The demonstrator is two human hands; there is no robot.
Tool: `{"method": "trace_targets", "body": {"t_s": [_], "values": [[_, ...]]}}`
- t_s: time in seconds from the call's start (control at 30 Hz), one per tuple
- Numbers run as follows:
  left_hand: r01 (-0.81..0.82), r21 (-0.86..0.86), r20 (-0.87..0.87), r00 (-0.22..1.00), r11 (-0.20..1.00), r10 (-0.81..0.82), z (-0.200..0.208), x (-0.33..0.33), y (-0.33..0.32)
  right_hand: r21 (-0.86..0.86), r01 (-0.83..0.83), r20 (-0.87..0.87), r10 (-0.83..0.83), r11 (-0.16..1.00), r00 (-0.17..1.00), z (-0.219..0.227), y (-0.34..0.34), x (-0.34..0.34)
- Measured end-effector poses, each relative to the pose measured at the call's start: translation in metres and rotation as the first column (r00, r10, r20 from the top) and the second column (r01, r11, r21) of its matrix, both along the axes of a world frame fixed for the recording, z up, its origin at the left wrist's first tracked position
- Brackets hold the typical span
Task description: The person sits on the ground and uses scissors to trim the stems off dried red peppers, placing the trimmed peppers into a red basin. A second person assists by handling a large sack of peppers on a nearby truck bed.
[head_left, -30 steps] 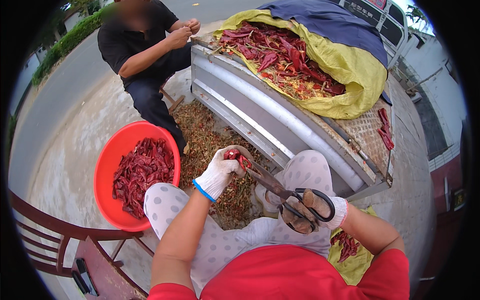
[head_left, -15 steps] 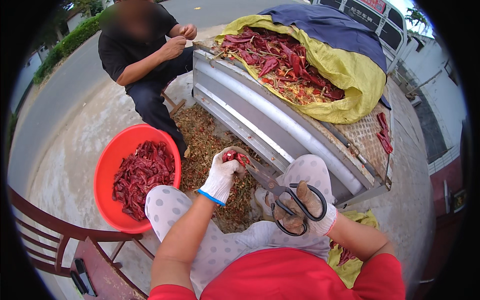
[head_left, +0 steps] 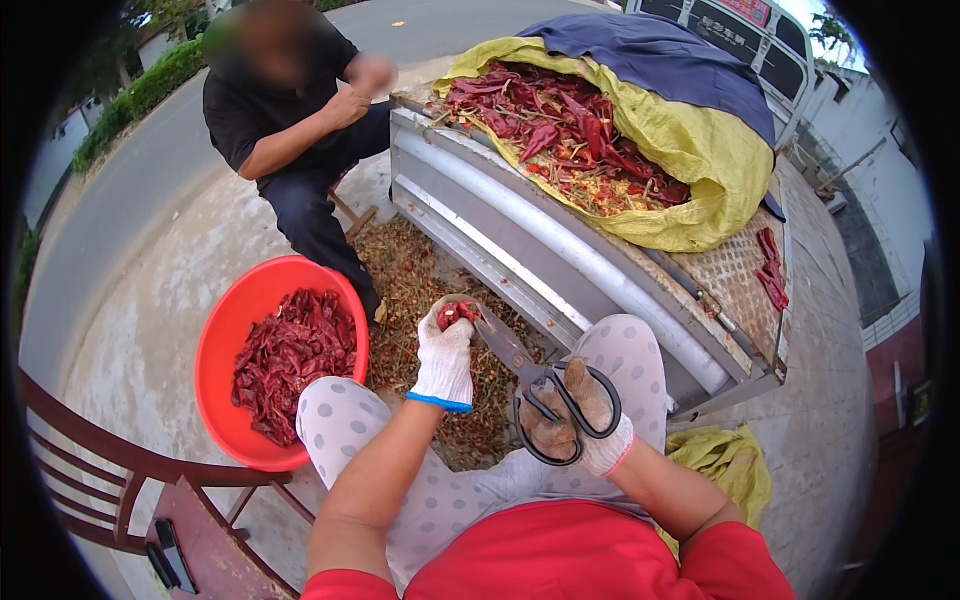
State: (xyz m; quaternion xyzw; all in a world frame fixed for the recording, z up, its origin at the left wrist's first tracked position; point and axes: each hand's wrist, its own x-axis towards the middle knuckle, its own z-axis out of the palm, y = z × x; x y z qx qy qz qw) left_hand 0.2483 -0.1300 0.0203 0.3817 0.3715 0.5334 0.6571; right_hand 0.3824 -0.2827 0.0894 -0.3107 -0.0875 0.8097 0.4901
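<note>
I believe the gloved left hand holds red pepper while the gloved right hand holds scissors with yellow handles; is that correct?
Not quite: the head view shows black handles. The gloved left hand does hold red pepper and the gloved right hand the scissors.

Left of the gloved left hand (head_left: 443,365) stands a round red plastic basin (head_left: 216,370) with wrinkled dried red chillies (head_left: 295,362) in it; ahead-right, an open yellow woven sack (head_left: 718,165) lies on a grey metal truck bed (head_left: 560,265). Black-handled steel scissors (head_left: 530,374) sit in the gloved right hand (head_left: 597,452), a crumpled yellow woven sheet (head_left: 728,465) to its right.
</note>
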Motion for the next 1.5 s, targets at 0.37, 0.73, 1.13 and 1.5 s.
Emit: {"method": "trace_targets", "body": {"t_s": [0.37, 0.73, 1.13, 1.5], "values": [[-0.153, -0.304, 0.234, 0.945, 0.940, 0.229, -0.004, 0.018, 0.008, 0.171, -0.059, 0.180, 0.028, 0.984, 0.983, -0.042, 0.012, -0.018], [-0.119, 0.437, -0.162, 0.965, 0.892, 0.208, -0.006, -0.009, 0.016, 0.101, -0.348, -0.135, 0.359, 0.932, 0.923, -0.009, 0.022, 0.027], [0.121, -0.482, 0.448, 0.885, 0.868, 0.126, 0.004, 0.012, -0.009, 0.388, -0.174, 0.334, 0.038, 0.905, 0.942, -0.067, 0.020, -0.012], [-0.083, -0.164, 0.123, 0.987, 0.983, 0.104, 0.003, 0.001, 0.003, 0.217, -0.322, 0.930, -0.095, 0.921, 0.354, -0.014, 0.024, 0.026]]}}
